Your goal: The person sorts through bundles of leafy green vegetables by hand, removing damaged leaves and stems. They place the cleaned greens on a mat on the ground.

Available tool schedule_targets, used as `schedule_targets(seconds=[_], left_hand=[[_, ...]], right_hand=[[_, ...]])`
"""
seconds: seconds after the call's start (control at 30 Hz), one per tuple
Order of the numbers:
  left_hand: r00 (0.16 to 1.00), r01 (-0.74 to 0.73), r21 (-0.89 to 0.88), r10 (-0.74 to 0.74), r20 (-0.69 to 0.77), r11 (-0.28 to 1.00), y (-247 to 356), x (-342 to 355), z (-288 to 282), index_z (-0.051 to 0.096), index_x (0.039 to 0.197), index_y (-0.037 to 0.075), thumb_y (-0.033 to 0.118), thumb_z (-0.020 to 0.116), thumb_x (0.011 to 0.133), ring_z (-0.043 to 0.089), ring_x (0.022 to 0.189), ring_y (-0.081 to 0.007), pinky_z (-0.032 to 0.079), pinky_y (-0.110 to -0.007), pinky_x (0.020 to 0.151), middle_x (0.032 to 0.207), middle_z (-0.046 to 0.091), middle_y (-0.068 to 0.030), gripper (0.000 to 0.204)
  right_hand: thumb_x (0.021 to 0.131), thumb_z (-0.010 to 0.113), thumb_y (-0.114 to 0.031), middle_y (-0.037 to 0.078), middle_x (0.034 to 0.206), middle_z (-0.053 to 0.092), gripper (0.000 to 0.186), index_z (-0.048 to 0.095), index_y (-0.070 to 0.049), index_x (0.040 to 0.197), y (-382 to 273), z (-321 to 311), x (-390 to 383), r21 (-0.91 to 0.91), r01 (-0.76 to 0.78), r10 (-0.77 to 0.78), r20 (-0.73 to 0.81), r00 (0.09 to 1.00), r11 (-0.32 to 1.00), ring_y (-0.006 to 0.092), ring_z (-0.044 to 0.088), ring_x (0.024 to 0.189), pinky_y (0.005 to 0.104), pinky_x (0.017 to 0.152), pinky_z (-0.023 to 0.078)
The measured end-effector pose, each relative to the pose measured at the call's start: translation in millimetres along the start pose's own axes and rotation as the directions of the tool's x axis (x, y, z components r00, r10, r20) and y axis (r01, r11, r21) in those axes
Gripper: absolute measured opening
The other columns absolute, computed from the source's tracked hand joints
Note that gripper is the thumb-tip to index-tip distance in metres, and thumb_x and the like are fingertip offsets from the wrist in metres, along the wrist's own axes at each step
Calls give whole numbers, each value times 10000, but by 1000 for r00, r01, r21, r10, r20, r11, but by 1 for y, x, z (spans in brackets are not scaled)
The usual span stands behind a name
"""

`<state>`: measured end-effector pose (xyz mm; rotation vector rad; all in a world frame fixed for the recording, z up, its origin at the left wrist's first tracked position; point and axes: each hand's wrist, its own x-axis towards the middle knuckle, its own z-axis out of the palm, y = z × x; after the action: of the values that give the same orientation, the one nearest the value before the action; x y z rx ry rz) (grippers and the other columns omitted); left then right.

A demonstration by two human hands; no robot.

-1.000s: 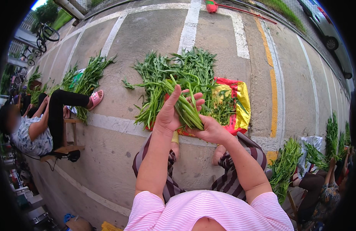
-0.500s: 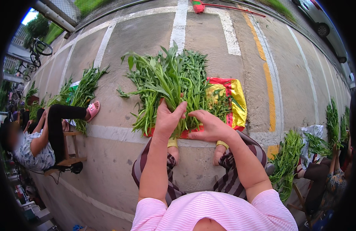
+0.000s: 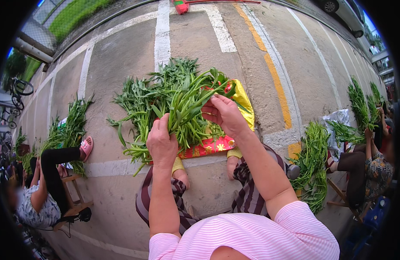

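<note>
Left hand (image 3: 161, 145) clamped round stems of long green leafy vegetable bunch (image 3: 189, 106); right hand (image 3: 223, 113) pinching its upper stalks, bunch raised above pile. Below: loose green vegetable heap (image 3: 141, 97) on red-and-yellow printed plastic sheet (image 3: 243, 104). Bare concrete pavement (image 3: 117, 56) open beyond, white and yellow painted lines. Half second earlier, hands pressed low on heap; now lifted.
</note>
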<state>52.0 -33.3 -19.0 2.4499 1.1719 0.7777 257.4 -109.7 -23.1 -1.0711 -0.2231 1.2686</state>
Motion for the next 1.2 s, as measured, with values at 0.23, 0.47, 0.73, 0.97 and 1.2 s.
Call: schedule_targets(seconds=[0.23, 0.47, 0.73, 0.97, 1.2], left_hand=[[994, 35, -172, -52, -99, 985, -6, 0, 0, 577, 1244, 60, -82, 622, 726, 618, 909, -388, 498, -470, 766, 994, 615, -162, 539], [989, 33, 53, -25, -147, 998, -9, 4, -10, 597, 1244, 92, -88, 618, 712, 596, 857, -359, 481, -454, 750, 932, 576, -130, 562], [981, -129, 125, 145, -130, 984, -5, 3, -12, 619, 1252, 135, -125, 581, 623, 547, 795, -337, 449, -447, 702, 850, 491, -103, 681], [987, -22, 81, 35, -155, 996, -4, 4, -12, 605, 1262, 118, -110, 596, 679, 575, 851, -357, 471, -444, 743, 918, 556, -117, 626], [891, 308, -471, -424, -161, 827, -37, 2, 3, 574, 1242, 21, -32, 647, 870, 644, 744, -231, 507, -398, 675, 913, 666, -83, 382]], right_hand=[[1013, 567, -195, 25, 1028, 697, 229, 624, -72, 1197, -1, 11, -2, -93, 116, -122, -51, 991, 989, 104, 675, 893, 287, 801, 576], [983, 642, -287, 3, 867, 658, 233, 654, -56, 1013, -10, 4, -1, -371, 182, -255, -159, 954, 911, 38, 595, 685, 189, 584, 476], [940, 706, -316, -57, 804, 566, 247, 632, -111, 1057, -27, -8, 7, -70, 72, -90, -310, 947, 995, 1, 472, 589, 160, 478, 386], [928, 728, -242, -114, 705, 482, 139, 641, -133, 919, -30, -15, 5, 31, 220, -211, -178, 961, 975, -16, 343, 511, 177, 415, 242], [924, 725, -211, -45, 849, 670, 205, 713, -104, 1097, -25, -3, -1, -92, 231, -240, -95, 966, 969, 15, 608, 683, 171, 606, 511]])
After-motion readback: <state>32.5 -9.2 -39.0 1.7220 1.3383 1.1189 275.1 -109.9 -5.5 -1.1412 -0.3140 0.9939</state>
